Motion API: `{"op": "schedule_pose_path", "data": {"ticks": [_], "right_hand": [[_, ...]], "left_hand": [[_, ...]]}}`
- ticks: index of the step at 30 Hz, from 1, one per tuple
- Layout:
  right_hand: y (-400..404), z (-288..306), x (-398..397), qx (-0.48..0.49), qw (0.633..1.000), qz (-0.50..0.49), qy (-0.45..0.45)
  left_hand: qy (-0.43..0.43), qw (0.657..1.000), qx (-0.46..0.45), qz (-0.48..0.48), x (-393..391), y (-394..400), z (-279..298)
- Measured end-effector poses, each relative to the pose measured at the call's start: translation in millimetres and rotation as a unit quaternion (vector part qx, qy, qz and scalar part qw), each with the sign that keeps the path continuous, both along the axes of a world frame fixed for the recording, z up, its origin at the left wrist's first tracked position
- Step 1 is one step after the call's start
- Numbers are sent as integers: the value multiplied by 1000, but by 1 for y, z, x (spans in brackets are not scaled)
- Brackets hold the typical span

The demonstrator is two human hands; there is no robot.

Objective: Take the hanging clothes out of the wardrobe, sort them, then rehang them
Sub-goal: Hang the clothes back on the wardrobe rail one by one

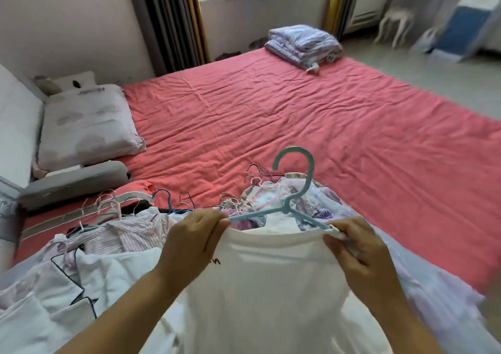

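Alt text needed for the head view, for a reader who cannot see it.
Both hands, left hand and right hand, pinch a white shirt at its shoulders on a teal hanger. It is held over a pile of hung clothes on a red-sheeted bed.

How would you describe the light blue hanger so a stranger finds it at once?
On the red bed, look at the clothes pile nearest the camera. Both hands, left hand and right hand, hold a white shirt there; the light blue hanger sits in its collar. It is thick plastic, unlike the thin wire hangers nearby.
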State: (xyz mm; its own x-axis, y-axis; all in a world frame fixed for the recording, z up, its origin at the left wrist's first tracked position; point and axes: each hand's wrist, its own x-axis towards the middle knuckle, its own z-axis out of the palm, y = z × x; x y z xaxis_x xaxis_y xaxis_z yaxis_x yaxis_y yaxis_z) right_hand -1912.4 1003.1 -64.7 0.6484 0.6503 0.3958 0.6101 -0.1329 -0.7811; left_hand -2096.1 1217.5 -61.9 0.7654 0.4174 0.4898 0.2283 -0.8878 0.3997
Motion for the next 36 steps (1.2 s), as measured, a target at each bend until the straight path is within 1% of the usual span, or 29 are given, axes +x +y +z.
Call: {"op": "schedule_pose_path", "data": {"ticks": [3,5,7,9,10,11,13,14,16,17,19,21,23,27,30,32,34,36], "right_hand": [[-52,52,-39,14,996,-39,-75],[-81,84,-64,12,992,-52,-113],[-110,114,-96,8,986,-68,-152],[-136,141,-125,9,979,-88,-183],[-147,150,-136,12,976,-107,-188],[-160,161,-150,18,972,-137,-191],[-185,177,-172,35,961,-204,-182],[-196,185,-183,40,955,-230,-182],[-220,200,-204,49,946,-272,-167],[-231,207,-215,63,944,-285,-156],[-260,224,-237,84,938,-303,-146],[-291,240,-258,63,931,-319,-166],[-326,250,-276,29,920,-347,-181],[-387,264,-312,-41,891,-403,-206],[-417,274,-345,-20,885,-425,-186],[-435,276,-368,1,875,-440,-203],[-459,276,-392,-8,851,-471,-233],[-486,276,-418,-15,824,-513,-240]], "left_hand": [[-44,995,12,-83,-20,-27,46],[-56,991,13,-124,-27,-46,76],[-37,984,-19,-174,-36,-70,107],[-25,969,-65,-236,-42,-94,135],[-36,966,-67,-247,-44,-104,146],[-62,968,-51,-240,-47,-117,158],[-131,975,5,-177,-55,-141,176],[-156,974,44,-158,-58,-152,183],[-190,960,103,-177,-61,-175,194],[-202,954,108,-194,-61,-183,200],[-223,945,79,-226,-58,-203,213],[-231,937,43,-257,-54,-224,226],[-239,920,15,-309,-49,-249,238],[-242,886,-8,-396,-44,-306,253],[-238,855,-25,-460,-48,-359,257],[-244,832,-43,-497,-57,-397,258],[-249,811,-62,-526,-68,-439,259],[-243,785,-69,-566,-80,-479,259]]}}
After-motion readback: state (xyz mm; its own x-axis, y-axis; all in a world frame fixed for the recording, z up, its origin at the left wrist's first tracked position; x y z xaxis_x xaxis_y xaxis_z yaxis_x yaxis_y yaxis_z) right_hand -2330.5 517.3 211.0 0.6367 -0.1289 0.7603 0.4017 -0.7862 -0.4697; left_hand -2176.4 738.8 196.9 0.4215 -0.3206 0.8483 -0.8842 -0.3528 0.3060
